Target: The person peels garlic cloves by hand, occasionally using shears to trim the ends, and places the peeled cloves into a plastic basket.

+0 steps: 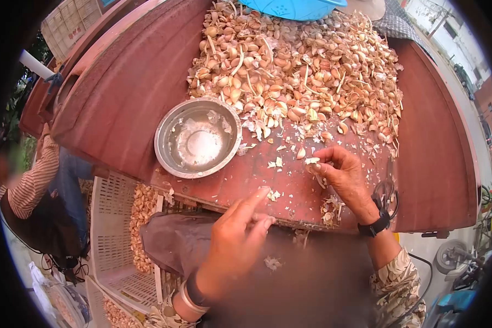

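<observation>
My right hand (pixel 341 177) pinches a small pale garlic clove (pixel 312 160) between thumb and fingertips, just above the red wooden table (pixel 290 202). A single clove (pixel 301 153) lies on the boards right beside those fingertips. My left hand (pixel 232 235) is over the table's front edge with the index finger stretched out and the thumb apart from it; I see nothing held there. Scraps of garlic skin (pixel 273 195) lie near its index fingertip. To the upper left of that hand stands a round metal bowl (pixel 172 154) with wet-looking bits of skin inside.
A large heap of garlic cloves (pixel 295 71) covers the table's far part, with a blue plastic basin (pixel 292 10) behind it. Left of my lap, a plastic crate (pixel 106 218) holds more cloves. Another person's striped sleeve (pixel 38 175) shows at far left. A dark cable (pixel 421 259) hangs at right.
</observation>
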### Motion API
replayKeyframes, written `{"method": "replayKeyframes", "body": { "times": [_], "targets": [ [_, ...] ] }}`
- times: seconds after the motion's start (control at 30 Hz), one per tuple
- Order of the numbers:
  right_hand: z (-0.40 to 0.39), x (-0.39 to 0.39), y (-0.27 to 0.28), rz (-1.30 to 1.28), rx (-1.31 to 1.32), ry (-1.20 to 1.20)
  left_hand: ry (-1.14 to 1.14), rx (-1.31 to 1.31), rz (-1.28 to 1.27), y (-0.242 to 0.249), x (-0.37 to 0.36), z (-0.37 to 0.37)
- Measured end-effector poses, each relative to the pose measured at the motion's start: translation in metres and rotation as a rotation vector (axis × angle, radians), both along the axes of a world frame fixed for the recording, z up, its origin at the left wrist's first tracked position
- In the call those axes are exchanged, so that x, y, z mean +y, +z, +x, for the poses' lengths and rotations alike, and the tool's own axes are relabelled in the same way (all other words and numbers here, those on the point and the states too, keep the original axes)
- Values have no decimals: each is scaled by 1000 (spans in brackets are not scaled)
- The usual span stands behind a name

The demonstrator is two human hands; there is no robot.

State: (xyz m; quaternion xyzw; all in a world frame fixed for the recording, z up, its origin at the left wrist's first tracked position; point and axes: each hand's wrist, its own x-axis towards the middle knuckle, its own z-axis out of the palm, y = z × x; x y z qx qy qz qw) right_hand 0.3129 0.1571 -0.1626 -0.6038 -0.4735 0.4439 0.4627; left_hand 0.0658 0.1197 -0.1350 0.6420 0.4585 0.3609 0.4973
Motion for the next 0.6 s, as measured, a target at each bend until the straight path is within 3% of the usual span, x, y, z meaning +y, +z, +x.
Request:
{"method": "replayKeyframes", "body": {
  "times": [0.1, 0.33, 0.43, 0.53, 0.6],
  "targets": [
    [-34, -41, 22, -138, 300, 35, -24, -261, -151, -5, 5, 33],
    [-66, -87, 38, 12, 408, -25, -11, -462, -361, 7, -19, 32],
    [-75, -101, 52, 114, 370, -21, 16, -366, -177, 20, -35, 28],
    [-70, -130, 88, 475, 136, 213, -184, -168, 495, 75, -50, 3],
    [-73, -140, 130, 654, 357, 447, -284, -413, 643, 89, -70, -11]
  ]
}}
